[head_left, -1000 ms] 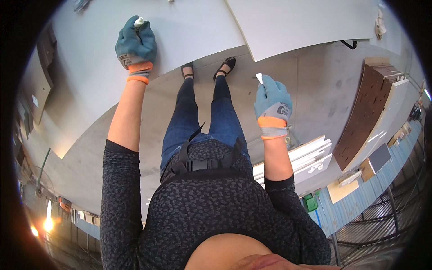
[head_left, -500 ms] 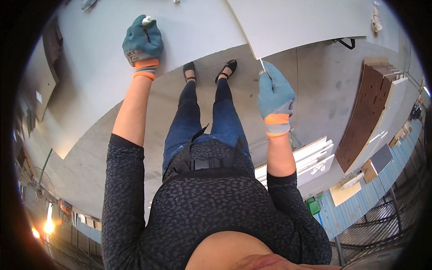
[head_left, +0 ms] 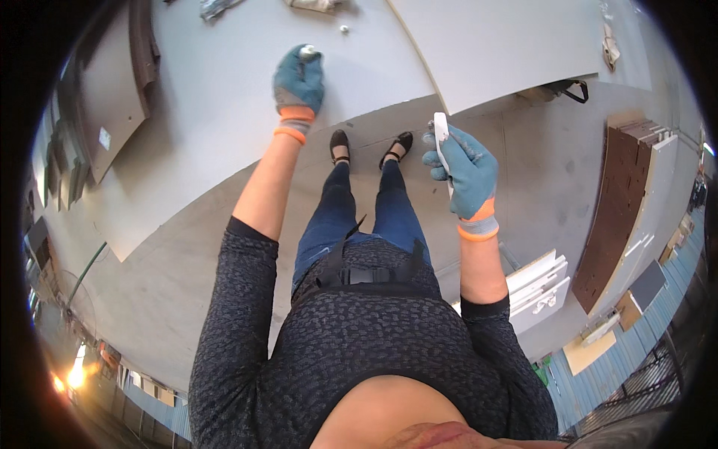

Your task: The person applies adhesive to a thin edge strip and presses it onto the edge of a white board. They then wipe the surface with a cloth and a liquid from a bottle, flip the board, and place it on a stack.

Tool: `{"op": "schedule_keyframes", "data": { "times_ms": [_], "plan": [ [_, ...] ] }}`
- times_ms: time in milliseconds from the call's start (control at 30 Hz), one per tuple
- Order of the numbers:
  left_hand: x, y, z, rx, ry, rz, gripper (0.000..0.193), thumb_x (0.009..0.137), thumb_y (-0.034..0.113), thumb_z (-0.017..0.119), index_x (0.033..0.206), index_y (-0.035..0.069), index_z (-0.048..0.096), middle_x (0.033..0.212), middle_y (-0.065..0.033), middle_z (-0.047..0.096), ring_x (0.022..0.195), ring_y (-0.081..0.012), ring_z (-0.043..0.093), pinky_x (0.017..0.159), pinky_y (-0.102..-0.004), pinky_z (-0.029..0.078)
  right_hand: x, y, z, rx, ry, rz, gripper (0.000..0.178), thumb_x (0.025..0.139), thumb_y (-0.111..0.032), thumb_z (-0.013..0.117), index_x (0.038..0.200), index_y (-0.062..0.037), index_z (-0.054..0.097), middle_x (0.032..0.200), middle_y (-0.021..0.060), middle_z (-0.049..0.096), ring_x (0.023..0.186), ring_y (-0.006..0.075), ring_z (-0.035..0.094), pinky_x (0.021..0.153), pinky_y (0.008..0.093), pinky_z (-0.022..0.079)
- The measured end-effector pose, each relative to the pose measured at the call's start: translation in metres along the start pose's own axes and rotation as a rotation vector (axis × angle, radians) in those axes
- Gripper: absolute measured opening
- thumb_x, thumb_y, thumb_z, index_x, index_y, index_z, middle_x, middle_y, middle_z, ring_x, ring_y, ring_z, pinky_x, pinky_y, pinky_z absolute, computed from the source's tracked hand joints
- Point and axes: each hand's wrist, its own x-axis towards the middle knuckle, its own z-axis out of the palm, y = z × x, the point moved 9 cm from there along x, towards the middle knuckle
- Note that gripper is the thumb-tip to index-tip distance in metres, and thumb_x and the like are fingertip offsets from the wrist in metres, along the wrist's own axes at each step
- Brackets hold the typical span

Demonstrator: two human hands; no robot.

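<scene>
The white strip (head_left: 442,136) stands between the bent fingers (head_left: 435,159) of the gloved right hand (head_left: 471,170), which pinch it narrowly, while the gloved left hand (head_left: 298,79) curls tightly around a mostly hidden white-tipped object (head_left: 308,52) over the pale surface (head_left: 224,93).

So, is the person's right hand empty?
No, the right hand holds a slim white piece that sticks out beyond its grip.
</scene>
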Motion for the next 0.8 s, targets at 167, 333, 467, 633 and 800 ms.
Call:
{"op": "schedule_keyframes", "data": {
  "times_ms": [167,333,467,633,800],
  "plan": [
    [-0.038,0.083,-0.003,-0.396,-0.337,-0.244,0.026,0.096,0.007,0.068,0.121,-0.001,0.068,0.096,-0.0081,0.071,0.085,-0.0147,0.066,0.08,-0.0285,0.055,-0.02,-0.042,0.03,-0.282,0.035,-0.402,0.024,0.096,-0.005,0.064,0.117,0.0018,0.075,0.102,0.0102,0.076,0.079,0.0151,0.071,0.068,0.0255,0.055],
    [-0.049,0.149,-0.032,-0.32,-0.517,-0.075,0.03,0.094,-0.001,0.065,0.124,-0.002,0.066,0.102,-0.0124,0.072,0.092,-0.0182,0.073,0.082,-0.0318,0.059,-0.047,-0.084,0.068,-0.544,-0.045,-0.836,0.028,0.088,0.002,0.066,0.114,0.0021,0.075,0.102,0.0159,0.076,0.085,0.0257,0.073,0.077,0.0339,0.057],
    [-0.043,0.167,-0.044,-0.323,-0.545,-0.01,0.029,0.093,-0.002,0.066,0.122,-0.002,0.066,0.102,-0.0137,0.073,0.09,-0.0215,0.074,0.081,-0.0339,0.059,-0.061,-0.099,0.082,-0.588,-0.047,-0.883,0.027,0.086,0.003,0.066,0.111,0.0011,0.076,0.101,0.0173,0.075,0.087,0.0287,0.073,0.079,0.0358,0.058],
    [-0.038,0.175,-0.052,-0.313,-0.552,0.113,0.026,0.093,-0.001,0.068,0.119,-0.001,0.066,0.1,-0.0146,0.073,0.089,-0.0238,0.074,0.079,-0.0348,0.059,-0.067,-0.099,0.09,-0.619,-0.036,-0.933,0.026,0.086,0.002,0.068,0.111,-0.0011,0.076,0.101,0.0168,0.075,0.088,0.0305,0.073,0.079,0.037,0.058],
    [-0.04,0.173,-0.053,-0.299,-0.553,0.103,0.024,0.092,0.0,0.07,0.116,-0.001,0.066,0.096,-0.0143,0.073,0.086,-0.0255,0.073,0.077,-0.0352,0.058,-0.068,-0.093,0.096,-0.66,-0.033,-0.958,0.027,0.085,-0.001,0.07,0.11,-0.0038,0.077,0.102,0.0165,0.075,0.089,0.0325,0.073,0.079,0.0381,0.058]
  ]
}}
